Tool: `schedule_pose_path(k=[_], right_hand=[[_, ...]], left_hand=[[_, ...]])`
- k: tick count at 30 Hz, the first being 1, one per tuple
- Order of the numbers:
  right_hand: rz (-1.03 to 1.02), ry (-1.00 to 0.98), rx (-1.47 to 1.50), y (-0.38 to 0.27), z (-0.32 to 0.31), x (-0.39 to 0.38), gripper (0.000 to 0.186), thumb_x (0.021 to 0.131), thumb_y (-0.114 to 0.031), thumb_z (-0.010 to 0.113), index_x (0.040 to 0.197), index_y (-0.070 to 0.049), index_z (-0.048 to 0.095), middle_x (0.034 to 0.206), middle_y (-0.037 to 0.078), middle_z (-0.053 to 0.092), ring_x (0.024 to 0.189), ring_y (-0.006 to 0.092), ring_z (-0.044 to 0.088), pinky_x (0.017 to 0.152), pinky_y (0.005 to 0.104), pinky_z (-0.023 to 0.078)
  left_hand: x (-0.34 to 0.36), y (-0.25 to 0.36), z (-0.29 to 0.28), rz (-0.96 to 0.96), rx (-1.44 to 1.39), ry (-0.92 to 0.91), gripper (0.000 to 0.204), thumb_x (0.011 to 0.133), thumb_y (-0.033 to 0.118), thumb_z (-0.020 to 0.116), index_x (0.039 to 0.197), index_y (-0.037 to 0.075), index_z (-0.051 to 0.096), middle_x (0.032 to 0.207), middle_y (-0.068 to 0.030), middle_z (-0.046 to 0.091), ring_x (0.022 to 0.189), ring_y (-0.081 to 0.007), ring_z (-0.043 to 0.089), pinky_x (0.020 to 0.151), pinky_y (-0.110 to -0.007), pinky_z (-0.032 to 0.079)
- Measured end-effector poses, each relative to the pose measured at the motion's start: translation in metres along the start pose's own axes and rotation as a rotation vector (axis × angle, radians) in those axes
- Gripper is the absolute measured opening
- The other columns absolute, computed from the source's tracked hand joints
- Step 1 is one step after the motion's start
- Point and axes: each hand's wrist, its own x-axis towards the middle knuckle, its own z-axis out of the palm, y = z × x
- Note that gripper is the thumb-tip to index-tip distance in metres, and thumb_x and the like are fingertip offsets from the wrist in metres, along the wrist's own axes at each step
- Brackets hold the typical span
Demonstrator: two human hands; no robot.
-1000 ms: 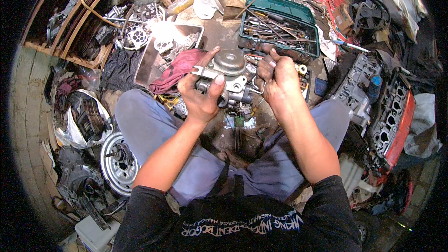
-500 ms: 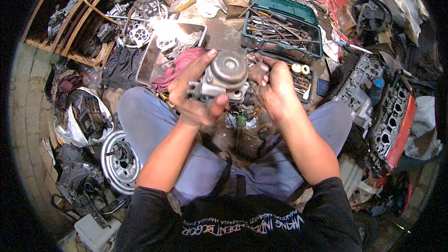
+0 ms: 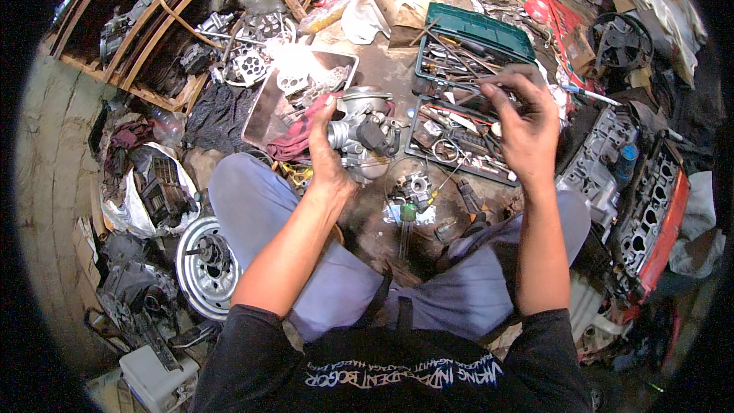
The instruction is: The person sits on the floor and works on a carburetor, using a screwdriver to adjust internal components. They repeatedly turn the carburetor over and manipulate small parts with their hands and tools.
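Note:
My left hand (image 3: 327, 154) grips a silvery metal carburetor (image 3: 363, 138), its round domed top now side-on. My right hand (image 3: 527, 122) is raised at the front edge of the open green toolbox (image 3: 482, 21), fingers curled toward the thumb; what they hold, if anything, is hard to make out. Beneath it lies a tray of small tools (image 3: 440, 130). Between my knees, a smaller metal assembly (image 3: 417, 183) rests on the floor among hand tools and wires.
A pale bin of parts (image 3: 260, 107) with a red rag (image 3: 294, 138) sits left of centre. A steel wheel (image 3: 191, 268) and a bag of parts (image 3: 126, 191) flank my left leg; engine heads (image 3: 642, 237) lie at right. A wooden crate (image 3: 122, 76) stands back left.
My right hand has left the carburetor and moved up and right to the toolbox. My left hand keeps the carburetor, which has turned onto its side and shifted slightly.

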Motion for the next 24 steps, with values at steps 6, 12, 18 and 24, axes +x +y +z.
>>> schedule_pose_path(k=[6,12,18,24], right_hand=[[0.694,0.190,0.646,0.022,-0.023,0.000,0.024,0.099,-0.023,0.068,0.098,0.000,0.060,0.076,0.006,0.060,0.062,0.0179,0.065,0.052,0.0299,0.051],[0.906,-0.009,1.390,0.073,-0.031,-0.023,0.030,0.096,-0.014,0.068,0.121,0.001,0.058,0.093,0.007,0.064,0.087,0.0176,0.065,0.077,0.0293,0.055],[1.029,-0.240,1.582,0.030,-0.006,-0.036,0.044,0.090,-0.004,0.062,0.133,0.003,0.053,0.097,0.007,0.061,0.090,0.0186,0.060,0.081,0.0338,0.051],[0.668,-0.487,1.021,0.028,0.008,-0.038,0.030,0.093,-0.027,0.055,0.104,0.000,0.059,0.071,-0.001,0.040,0.060,0.0081,0.033,0.055,0.0251,0.031]], left_hand=[[0.002,0.003,-0.008,-0.166,-0.133,-0.046,0.057,0.095,0.049,0.055,0.122,-0.001,0.063,0.107,-0.0179,0.073,0.091,-0.0287,0.073,0.083,-0.043,0.061],[0.002,0.001,-0.006,-0.391,-0.092,-0.277,0.075,0.090,0.056,0.056,0.134,-0.005,0.052,0.114,-0.0268,0.067,0.093,-0.0443,0.071,0.075,-0.057,0.062],[-0.002,-0.014,-0.009,-0.652,-0.166,-0.390,0.073,0.096,0.055,0.047,0.141,-0.003,0.048,0.126,-0.0274,0.063,0.099,-0.0523,0.068,0.073,-0.064,0.061],[-0.004,-0.016,-0.002,-0.843,-0.240,-0.425,0.068,0.099,0.053,0.045,0.141,0.000,0.048,0.122,-0.0292,0.064,0.090,-0.0541,0.069,0.058,-0.062,0.062]])
